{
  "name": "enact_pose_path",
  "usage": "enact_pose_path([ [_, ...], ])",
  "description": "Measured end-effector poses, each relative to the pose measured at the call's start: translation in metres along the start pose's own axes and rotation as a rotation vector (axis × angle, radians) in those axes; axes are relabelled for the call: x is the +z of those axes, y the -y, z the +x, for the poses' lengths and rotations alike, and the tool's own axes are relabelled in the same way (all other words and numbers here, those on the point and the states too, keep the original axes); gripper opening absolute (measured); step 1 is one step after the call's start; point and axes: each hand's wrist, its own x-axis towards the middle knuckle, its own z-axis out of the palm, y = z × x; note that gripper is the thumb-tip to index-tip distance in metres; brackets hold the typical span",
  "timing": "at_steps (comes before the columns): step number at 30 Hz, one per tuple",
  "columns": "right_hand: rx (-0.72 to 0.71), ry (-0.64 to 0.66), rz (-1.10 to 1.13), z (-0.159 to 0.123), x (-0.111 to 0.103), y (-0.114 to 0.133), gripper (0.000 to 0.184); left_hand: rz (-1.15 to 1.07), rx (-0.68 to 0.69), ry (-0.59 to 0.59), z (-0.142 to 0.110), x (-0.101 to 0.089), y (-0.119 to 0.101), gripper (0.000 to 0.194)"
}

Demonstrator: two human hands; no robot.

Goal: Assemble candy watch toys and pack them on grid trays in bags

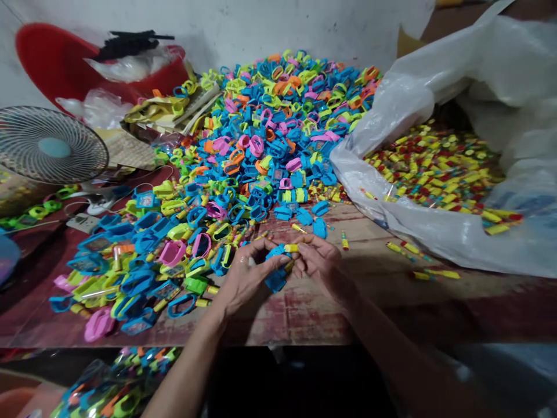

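Observation:
Close to the table's front edge, my left hand is closed around a blue plastic toy watch, part of which its fingers hide. My right hand pinches the end of a small yellow tube against the blue piece. Whether the tube sits inside the watch or only touches it, I cannot tell. Just beyond my fingers lie several loose blue watches and a small yellow-and-green tube.
A big heap of coloured toy watches covers the table's back and left. On the right, a white plastic bag gapes over many yellow-and-red tubes. A fan and a red basin stand left. Bagged watches are below the edge.

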Motion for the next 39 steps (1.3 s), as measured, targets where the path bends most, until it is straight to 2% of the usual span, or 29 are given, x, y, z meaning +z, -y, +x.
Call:
enact_pose_path([
  [2,-0.007,0.025,0.02,-0.003,0.013,0.001,0.027,-0.152,-0.042,-0.054,-0.008,-0.001,0.0,0.029],
  [5,-0.055,0.049,-0.023,-0.006,0.021,0.002,0.024,-0.171,-0.043,-0.091,-0.016,-0.005,0.0,0.027],
  [8,-0.118,0.08,-0.134,-0.008,0.018,0.004,0.022,-0.105,-0.052,-0.063,-0.022,-0.008,0.001,0.024],
  [11,-0.183,0.094,-0.336,-0.008,0.013,0.006,0.02,-0.025,-0.059,-0.054,-0.026,-0.009,0.005,0.026],
  [16,-0.217,0.036,-0.561,-0.009,0.014,0.013,0.023,0.069,-0.042,-0.013,-0.028,-0.005,0.009,0.031],
  [22,-0.295,0.018,-0.764,-0.013,0.011,0.024,0.023,0.208,0.067,0.008,-0.027,0.001,0.008,0.029],
  [27,-0.348,0.072,-0.846,-0.013,0.004,0.032,0.024,0.36,0.15,0.042,-0.026,0.005,0.008,0.029],
  [34,-0.344,0.151,-1.015,-0.009,0.0,0.038,0.027,0.6,0.221,0.103,-0.026,0.009,0.007,0.032],
  [39,-0.306,0.232,-0.945,-0.009,0.002,0.039,0.028,0.477,0.196,0.11,-0.029,0.005,0.005,0.028],
])
